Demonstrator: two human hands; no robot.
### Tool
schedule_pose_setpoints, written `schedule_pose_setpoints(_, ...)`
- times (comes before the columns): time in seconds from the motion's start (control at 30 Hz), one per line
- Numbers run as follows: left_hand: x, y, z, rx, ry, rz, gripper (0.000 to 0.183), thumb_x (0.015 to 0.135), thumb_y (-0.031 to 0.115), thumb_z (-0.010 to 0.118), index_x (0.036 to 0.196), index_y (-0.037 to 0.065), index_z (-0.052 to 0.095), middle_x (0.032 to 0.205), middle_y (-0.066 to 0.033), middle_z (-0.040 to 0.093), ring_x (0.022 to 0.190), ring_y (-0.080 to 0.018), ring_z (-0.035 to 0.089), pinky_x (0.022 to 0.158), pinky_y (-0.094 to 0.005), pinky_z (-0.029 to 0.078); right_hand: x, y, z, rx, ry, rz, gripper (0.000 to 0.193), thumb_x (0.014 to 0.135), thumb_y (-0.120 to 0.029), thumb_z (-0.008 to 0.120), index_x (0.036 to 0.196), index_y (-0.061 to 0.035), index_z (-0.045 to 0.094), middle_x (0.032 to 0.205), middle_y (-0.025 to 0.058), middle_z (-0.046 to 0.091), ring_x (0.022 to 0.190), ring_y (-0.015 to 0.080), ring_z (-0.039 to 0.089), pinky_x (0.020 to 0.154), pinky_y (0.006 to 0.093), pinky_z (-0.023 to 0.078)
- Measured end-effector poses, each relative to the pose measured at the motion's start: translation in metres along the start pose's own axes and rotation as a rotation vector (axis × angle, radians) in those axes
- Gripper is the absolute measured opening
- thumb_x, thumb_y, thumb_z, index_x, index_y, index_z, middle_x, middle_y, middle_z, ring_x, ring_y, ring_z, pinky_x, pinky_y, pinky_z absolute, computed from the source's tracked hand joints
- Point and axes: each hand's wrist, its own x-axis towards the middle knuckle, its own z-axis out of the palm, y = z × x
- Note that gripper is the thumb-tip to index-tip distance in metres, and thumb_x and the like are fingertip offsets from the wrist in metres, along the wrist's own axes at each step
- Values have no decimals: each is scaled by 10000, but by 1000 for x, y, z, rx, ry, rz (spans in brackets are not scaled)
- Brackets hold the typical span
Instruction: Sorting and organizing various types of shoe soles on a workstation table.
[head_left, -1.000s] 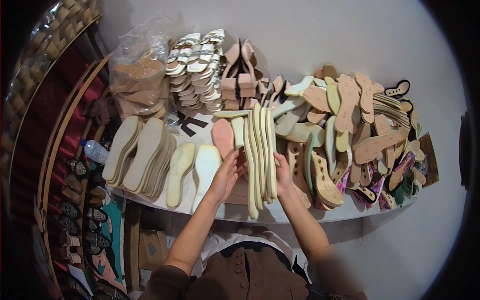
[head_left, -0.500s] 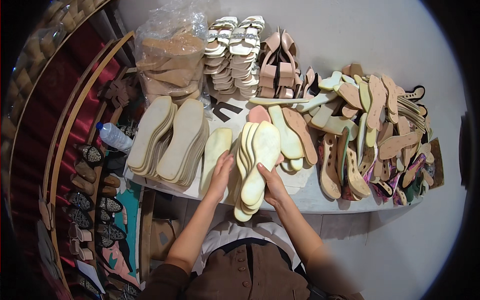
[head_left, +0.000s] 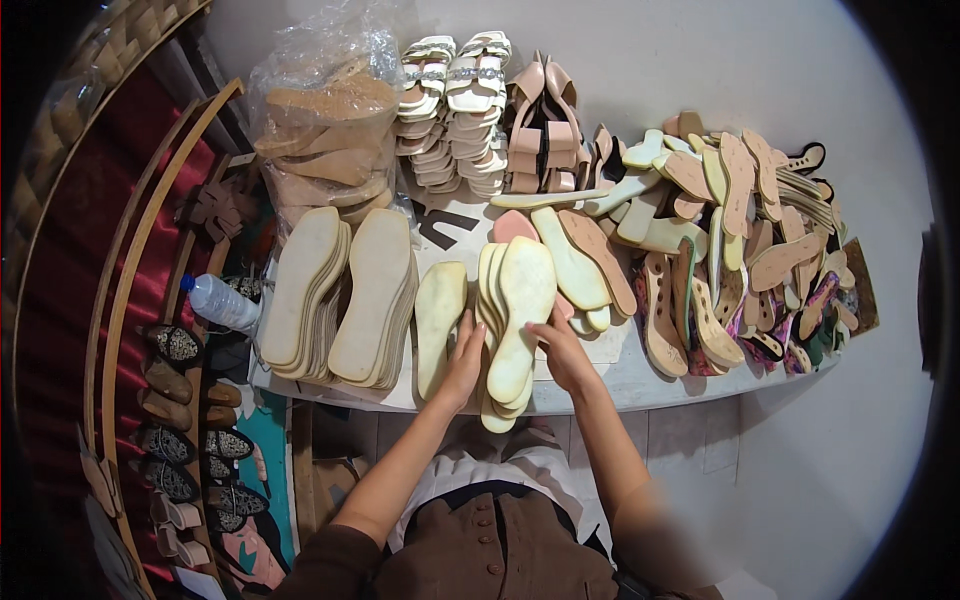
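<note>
A fanned stack of pale cream insoles lies at the middle of the table's near edge, heel ends jutting past it. My right hand is at its right side, thumb on the edge of the top insole and fingers along the side. My left hand stands upright by the stack's left side, fingers stretched out and holding nothing. Just left of that hand lies a single cream insole. Behind the stack are a pink insole, another cream one and a tan one.
Two tall stacks of beige insoles stand on the left. Farther back are a plastic bag of wedge soles, white sandals and pink heeled shoes. Loose soles heap up on the right. A water bottle lies by shoe shelves.
My left hand stays extended at the stack's left side. My right thumb has slid toward the insoles' right edge. The view has shifted slightly.
</note>
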Motion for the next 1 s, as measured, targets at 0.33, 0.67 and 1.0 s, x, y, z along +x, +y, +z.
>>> schedule_pose_setpoints(0.33,-50,-47,-2,-78,183,-73,601,939,396,273,1364,-14,162,1427,-141,173,1324,-209,148,1066,-296,125,74,-61,-45,-445,-34,-40,493,911,-377,384,1269,-39,408,1210,107,488,1135,214,435,950,324,314)
schedule_pose_setpoints(0.67,-74,-31,54,-327,677,-82,648,920,480,217,1333,-18,263,1395,-143,269,1304,-221,210,1055,-317,115,172,-68,-41,-242,-540,272,544,931,-430,300,1180,11,496,1143,91,546,1062,172,478,962,264,317)
schedule_pose_setpoints(1.0,-70,-49,101,-440,1116,253,638,917,465,174,1334,-9,269,1390,-161,275,1319,-231,170,1065,-345,96,190,-70,-12,-410,-871,407,635,902,-517,302,1226,4,464,1179,105,525,1038,171,510,914,272,374)
